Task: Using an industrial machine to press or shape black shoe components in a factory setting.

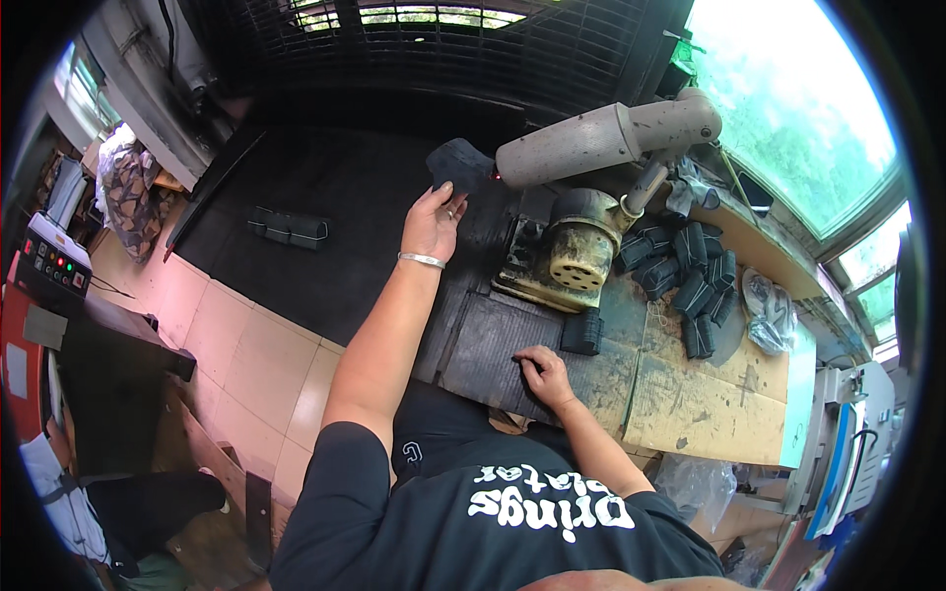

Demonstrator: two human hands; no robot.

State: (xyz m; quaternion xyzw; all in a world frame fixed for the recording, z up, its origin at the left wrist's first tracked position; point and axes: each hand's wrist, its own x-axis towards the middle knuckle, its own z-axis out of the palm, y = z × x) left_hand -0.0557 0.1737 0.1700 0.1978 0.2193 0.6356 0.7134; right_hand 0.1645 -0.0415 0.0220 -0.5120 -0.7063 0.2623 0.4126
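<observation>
The left hand [434, 222] grips a dark curved piece [459, 165] by its near edge, thumb uppermost. The piece is raised at the far centre, its right end just beside the tip of a grey cylinder [567, 148] on a jointed arm; contact between the two cannot be determined. A small red light shows at that tip.

The right hand [544, 377] rests on a black ridged panel [483, 360] at the near centre, fingers loosely curled and thumb apart from them. Just beyond it, to the right, stands a small dark bundle [583, 333].

Containers: a clear plastic bag [771, 310] lies crumpled at the right on the stained cardboard [690, 414]; its contents cannot be made out. A second clear bag [695, 481] is located at the near right, below the cardboard's edge, contents likewise unclear. Between the hands and the window side stands a pale, stained machine [581, 246], its round housing perforated on the near face; the interior is not visible.

Loose stock: a heap of dark bundles [690, 281], strapped with light cord, lies right of the machine. One tied bundle [288, 228] lies singly on the black surface [296, 281] to the left.
</observation>
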